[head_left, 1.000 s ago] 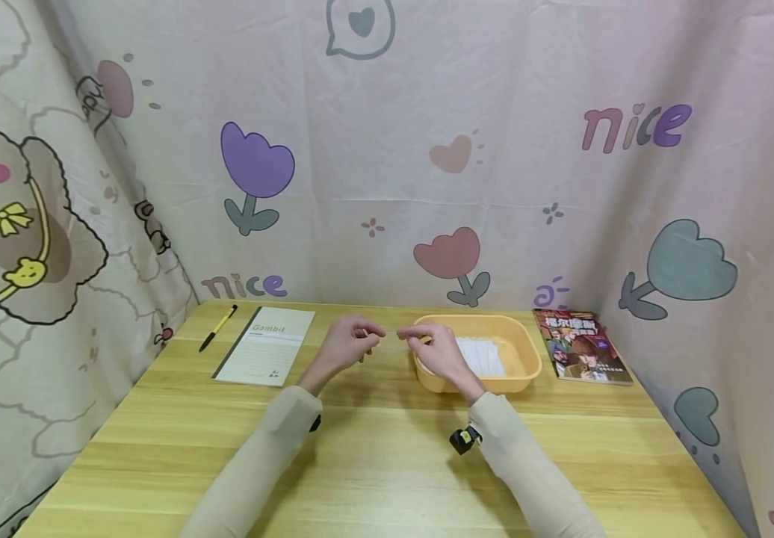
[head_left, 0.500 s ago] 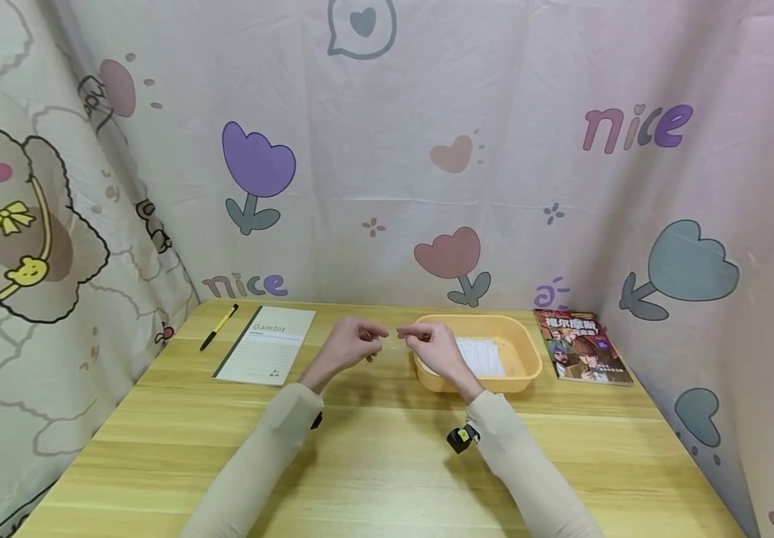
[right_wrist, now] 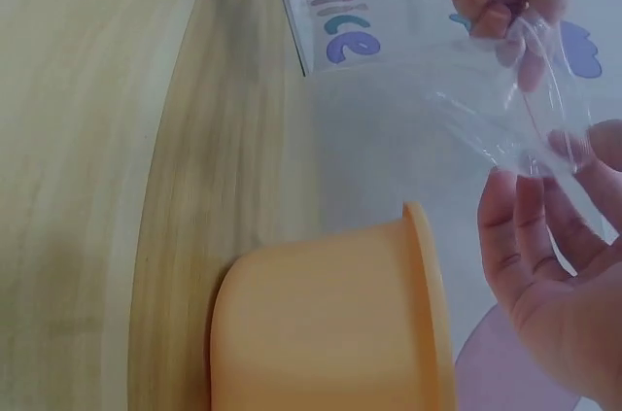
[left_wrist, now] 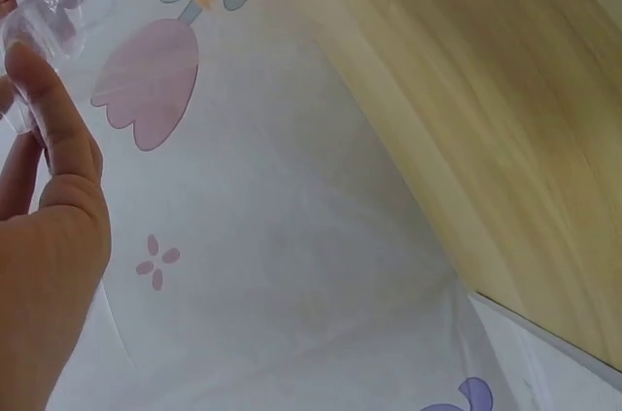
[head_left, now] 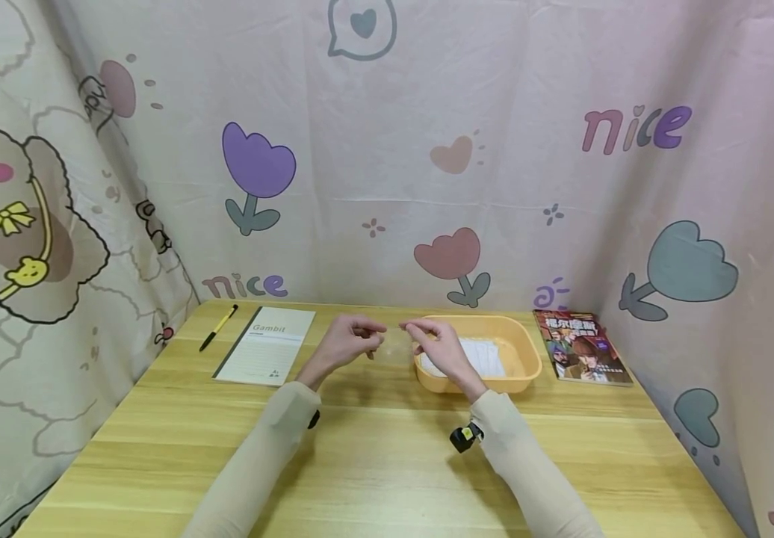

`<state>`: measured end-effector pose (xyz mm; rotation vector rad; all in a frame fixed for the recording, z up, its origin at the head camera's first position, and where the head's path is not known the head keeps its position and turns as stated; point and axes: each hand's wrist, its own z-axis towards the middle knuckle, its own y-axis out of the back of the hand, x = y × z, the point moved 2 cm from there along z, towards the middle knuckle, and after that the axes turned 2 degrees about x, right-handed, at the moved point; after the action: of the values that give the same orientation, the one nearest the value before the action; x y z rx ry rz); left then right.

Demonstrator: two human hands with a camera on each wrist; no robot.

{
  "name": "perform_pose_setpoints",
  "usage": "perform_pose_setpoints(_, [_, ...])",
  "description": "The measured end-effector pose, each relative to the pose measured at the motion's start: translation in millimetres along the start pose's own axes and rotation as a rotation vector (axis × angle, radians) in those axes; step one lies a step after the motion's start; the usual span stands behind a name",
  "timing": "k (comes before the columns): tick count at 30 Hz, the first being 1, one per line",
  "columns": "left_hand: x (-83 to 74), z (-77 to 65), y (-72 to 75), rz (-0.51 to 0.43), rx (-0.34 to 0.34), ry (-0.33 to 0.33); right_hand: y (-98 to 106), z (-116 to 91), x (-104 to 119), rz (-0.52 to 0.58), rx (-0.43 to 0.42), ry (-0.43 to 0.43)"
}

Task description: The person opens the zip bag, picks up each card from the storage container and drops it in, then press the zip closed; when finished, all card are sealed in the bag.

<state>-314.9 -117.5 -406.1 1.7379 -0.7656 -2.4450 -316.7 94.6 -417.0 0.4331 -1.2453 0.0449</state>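
Left hand [head_left: 344,345] and right hand [head_left: 442,349], both nearly closed, pinched thin clear plastic [right_wrist: 505,139] — apparently spaced apart to spread it.

Left of the fingers [head_left: 368,325] lie a pen [head_left: 219,328] and notebook [head_left: 265,346], right a magazine [head_left: 582,346]. A printed curtain [head_left: 360,164] hangs beyond them.

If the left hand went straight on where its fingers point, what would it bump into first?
Probably the right hand, which faces the left hand across a small gap. The clear plastic that both pinch lies between them, but would likely fold. Depth is hard to judge.
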Motion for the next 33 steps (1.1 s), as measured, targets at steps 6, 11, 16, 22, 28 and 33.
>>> perform_pose_setpoints(6, [2.9, 1.1, 2.2, 0.01, -0.008, 0.027, 6.1, 4.1, -10.8, 0.104, -0.056, -0.009])
perform_pose_setpoints(11, [1.6, 0.0, 3.5, 0.028, -0.003, 0.03, 15.9, 3.8, -17.0, 0.167, -0.083, -0.086])
perform_pose_setpoints(16, [-0.8, -0.6, 7.5, 0.05, -0.01, 0.043, 29.7, 4.4, -26.6, 0.151, -0.062, -0.177])
perform_pose_setpoints(22, [-1.3, 1.3, 11.4, 0.065, -0.012, 0.054, 46.8, 7.6, -34.9, 0.087, -0.03, -0.256])
perform_pose_setpoints(28, [-0.8, 3.5, 11.8, 0.077, -0.015, 0.056, 60.4, 12.8, -46.0, -0.009, 0.059, -0.289])
perform_pose_setpoints(33, [1.5, 4.8, 11.0, 0.058, -0.006, 0.048, 67.2, 12.9, -53.0, -0.127, 0.13, -0.292])
